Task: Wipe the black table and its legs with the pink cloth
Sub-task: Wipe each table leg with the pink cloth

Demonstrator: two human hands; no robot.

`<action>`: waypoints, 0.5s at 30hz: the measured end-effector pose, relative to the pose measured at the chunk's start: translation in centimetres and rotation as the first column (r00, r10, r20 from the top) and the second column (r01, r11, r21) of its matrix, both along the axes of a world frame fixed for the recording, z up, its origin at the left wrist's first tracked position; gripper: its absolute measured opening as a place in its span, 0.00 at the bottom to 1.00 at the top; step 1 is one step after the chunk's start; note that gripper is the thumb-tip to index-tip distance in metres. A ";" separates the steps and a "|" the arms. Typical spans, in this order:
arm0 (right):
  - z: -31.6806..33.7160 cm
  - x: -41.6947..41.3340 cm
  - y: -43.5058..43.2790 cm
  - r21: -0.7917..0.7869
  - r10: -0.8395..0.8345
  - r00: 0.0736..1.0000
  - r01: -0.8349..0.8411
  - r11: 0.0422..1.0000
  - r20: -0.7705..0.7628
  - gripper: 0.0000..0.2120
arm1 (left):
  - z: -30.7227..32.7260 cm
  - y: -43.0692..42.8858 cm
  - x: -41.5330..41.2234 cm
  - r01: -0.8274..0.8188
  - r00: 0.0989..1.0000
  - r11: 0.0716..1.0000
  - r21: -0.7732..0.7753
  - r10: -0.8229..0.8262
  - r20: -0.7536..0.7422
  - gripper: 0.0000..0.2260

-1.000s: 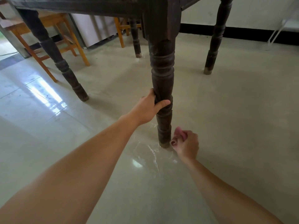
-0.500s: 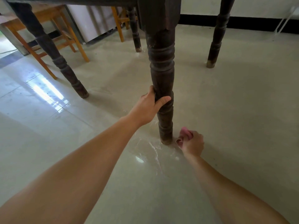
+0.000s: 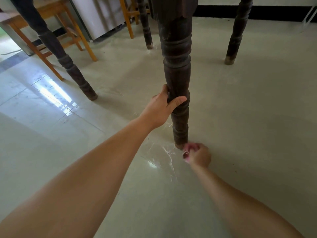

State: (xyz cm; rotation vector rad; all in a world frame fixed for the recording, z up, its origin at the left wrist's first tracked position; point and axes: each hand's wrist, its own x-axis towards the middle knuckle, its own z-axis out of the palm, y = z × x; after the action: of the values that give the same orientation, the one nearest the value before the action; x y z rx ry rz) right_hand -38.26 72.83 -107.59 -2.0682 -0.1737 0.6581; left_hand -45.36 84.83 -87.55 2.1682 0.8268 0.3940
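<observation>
The black table's nearest turned leg (image 3: 177, 69) stands upright in the middle of the view. My left hand (image 3: 163, 107) is wrapped around its lower part, thumb across the front. My right hand (image 3: 199, 154) is low at the floor, just right of the leg's foot, closed on the bunched pink cloth (image 3: 189, 148), which peeks out between my fingers beside the foot. Three other black legs show: one at the left (image 3: 68, 66), one at the back (image 3: 146, 30), one at the right (image 3: 235, 40). The tabletop is out of view above.
Orange wooden chairs (image 3: 56, 36) stand behind the left leg and further back (image 3: 128, 16). A white cabinet (image 3: 101, 16) sits against the wall. A white rack (image 3: 308, 16) is at the far right. The pale tiled floor (image 3: 257, 117) shows wet streaks near the foot.
My right hand with the cloth has stayed near the leg's foot, shifting a little around it. My left hand keeps its grip on the leg. The view has tilted down slightly.
</observation>
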 end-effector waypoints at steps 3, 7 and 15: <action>0.7 2.9 -0.1 0.014 -0.160 0.987 0.159 0.987 0.020 0.05 | -0.2 0.1 0.0 0.009 1.000 1.000 0.003 -0.009 -0.011 0.25; 0.3 -1.3 0.6 -0.018 0.121 0.988 -0.120 0.993 0.098 0.03 | -0.1 0.1 0.2 0.020 1.000 0.999 0.038 -0.019 -0.018 0.26; 0.1 -7.7 0.4 -0.055 0.442 0.880 -0.440 0.897 0.172 0.08 | -0.4 0.4 0.3 0.021 0.999 0.997 0.078 -0.018 -0.040 0.26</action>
State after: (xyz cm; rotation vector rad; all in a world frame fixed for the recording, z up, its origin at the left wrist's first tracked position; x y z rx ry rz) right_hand -45.95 73.25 -107.46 -2.1163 -0.7672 0.7402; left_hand -45.08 85.26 -87.98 2.2617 0.8229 0.3811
